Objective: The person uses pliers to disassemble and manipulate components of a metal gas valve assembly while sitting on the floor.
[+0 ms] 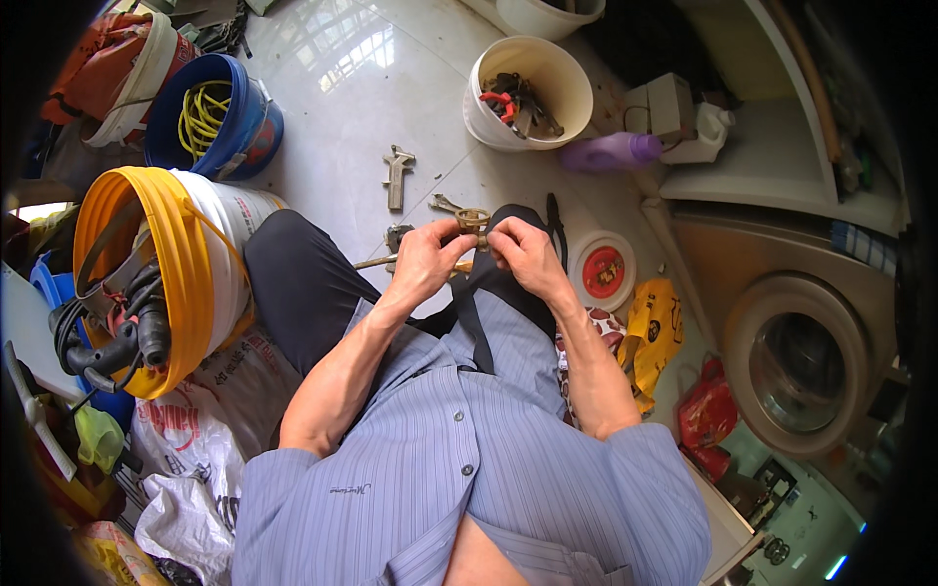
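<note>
Above my lap, both hands meet at a brass-coloured metal ring fitting (474,217) with a small part under its ring. The fingers of my left hand (430,252) pinch it from the left side. My right hand (526,256) grips it from the right with thumb and fingertips, which partly hide its lower end. On the tiles beyond lies a grey metal sliding-jaw tool (396,180). A wrench (445,203) rests just past the fitting. Left of my left hand is a small dark metal tool (396,236), partly covered.
A white bucket of metal tools (479,109) stands ahead, beside a purple bottle (614,151). Left are a blue bucket (264,122) with yellow cord and a yellow bucket (186,293) holding a power tool. At right are a round white lid (630,264) and a washing machine (728,342).
</note>
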Available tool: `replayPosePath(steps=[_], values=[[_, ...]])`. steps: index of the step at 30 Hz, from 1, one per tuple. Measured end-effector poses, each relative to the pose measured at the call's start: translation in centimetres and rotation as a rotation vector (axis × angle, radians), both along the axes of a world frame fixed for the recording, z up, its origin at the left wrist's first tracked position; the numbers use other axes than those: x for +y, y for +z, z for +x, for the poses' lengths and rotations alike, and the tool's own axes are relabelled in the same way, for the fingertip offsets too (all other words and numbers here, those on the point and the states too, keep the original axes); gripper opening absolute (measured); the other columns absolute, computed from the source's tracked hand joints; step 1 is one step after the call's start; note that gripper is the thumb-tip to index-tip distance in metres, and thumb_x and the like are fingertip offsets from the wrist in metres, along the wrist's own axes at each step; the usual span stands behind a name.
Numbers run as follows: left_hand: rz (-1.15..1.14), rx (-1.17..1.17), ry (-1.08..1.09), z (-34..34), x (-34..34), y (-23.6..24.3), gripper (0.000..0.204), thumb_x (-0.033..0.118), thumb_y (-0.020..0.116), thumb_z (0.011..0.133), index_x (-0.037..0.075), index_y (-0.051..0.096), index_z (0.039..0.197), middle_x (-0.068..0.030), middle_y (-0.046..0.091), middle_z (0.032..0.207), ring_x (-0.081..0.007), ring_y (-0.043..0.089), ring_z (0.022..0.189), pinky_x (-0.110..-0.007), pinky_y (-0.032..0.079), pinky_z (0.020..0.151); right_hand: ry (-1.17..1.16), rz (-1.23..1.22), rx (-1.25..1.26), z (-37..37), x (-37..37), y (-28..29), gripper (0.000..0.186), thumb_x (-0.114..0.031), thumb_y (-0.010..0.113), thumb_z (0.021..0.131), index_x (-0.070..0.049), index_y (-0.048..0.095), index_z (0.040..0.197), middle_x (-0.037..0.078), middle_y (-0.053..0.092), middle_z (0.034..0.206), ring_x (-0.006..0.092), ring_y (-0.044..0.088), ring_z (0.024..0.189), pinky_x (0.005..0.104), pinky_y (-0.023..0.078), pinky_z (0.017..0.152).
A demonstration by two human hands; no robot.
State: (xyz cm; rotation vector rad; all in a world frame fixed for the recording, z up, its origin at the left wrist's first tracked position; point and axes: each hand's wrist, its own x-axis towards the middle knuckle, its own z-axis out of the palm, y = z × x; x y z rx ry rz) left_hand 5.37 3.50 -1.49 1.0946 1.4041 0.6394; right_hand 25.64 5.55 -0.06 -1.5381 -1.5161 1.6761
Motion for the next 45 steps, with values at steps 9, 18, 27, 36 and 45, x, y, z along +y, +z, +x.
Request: replayPosePath(steps=[9, 18, 27, 36, 45], values=[[0.019, -0.088, 0.063, -0.2, 0.1, 0.5, 0.033, 0.025, 0.067, 0.094, -0.002, 0.073, 0.112, -0.0075, 0.076, 0.097, -0.0117, 0.065, 0.089, -0.028, 0.051, 0.081, -0.229, 0.087, 0.189, 1.1, 0.9, -0.4, 0.013, -0.006, 0.063, 0.094, 0.004, 0.064, 0.101, 0.006, 0.068, 0.08, 0.0117, 0.064, 0.071, 0.0256, 0.052, 0.066], [0.111, -0.336, 0.387, -5.2, 4.8, 0.2, 0.026, 0.025, 0.066, 0.1, 0.001, 0.073, 0.105, -0.0017, 0.071, 0.087, -0.0071, 0.057, 0.074, -0.024, 0.045, 0.069, -0.091, -0.197, 0.043, -5.1, 2.3, -10.2, 0.016, -0.009, 0.067, 0.086, 0.003, 0.068, 0.096, 0.008, 0.069, 0.079, 0.0142, 0.066, 0.07, 0.0286, 0.053, 0.064], [0.036, -0.472, 0.559, -7.6, 4.5, -0.2, 0.03, 0.029, 0.066, 0.101, 0.0, 0.071, 0.102, -0.0048, 0.07, 0.083, -0.0097, 0.057, 0.071, -0.025, 0.045, 0.066, 0.207, -0.014, -0.361, -9.6, 1.9, -20.4, 0.016, -0.011, 0.069, 0.082, 0.001, 0.073, 0.091, 0.012, 0.073, 0.077, 0.0184, 0.069, 0.068, 0.0333, 0.055, 0.067], [0.016, -0.447, 0.569, -7.7, 4.9, -0.9, 0.029, 0.029, 0.066, 0.101, 0.0, 0.071, 0.099, -0.0045, 0.069, 0.082, -0.0093, 0.056, 0.071, -0.026, 0.045, 0.067, 0.11, 0.01, -0.308, -8.7, 1.4, -23.1, 0.031, -0.011, 0.057, 0.088, 0.006, 0.069, 0.111, 0.012, 0.073, 0.086, 0.0177, 0.068, 0.071, 0.0316, 0.054, 0.069], [0.053, -0.315, 0.524, -6.8, 5.1, -0.6, 0.028, 0.029, 0.068, 0.099, 0.001, 0.073, 0.101, -0.0031, 0.07, 0.082, -0.0087, 0.056, 0.072, -0.026, 0.044, 0.068, -0.021, 0.163, -0.177, -9.5, 4.0, -15.6, 0.029, -0.022, 0.061, 0.089, 0.0, 0.073, 0.103, 0.02, 0.074, 0.091, 0.0324, 0.073, 0.084, 0.042, 0.056, 0.078]])
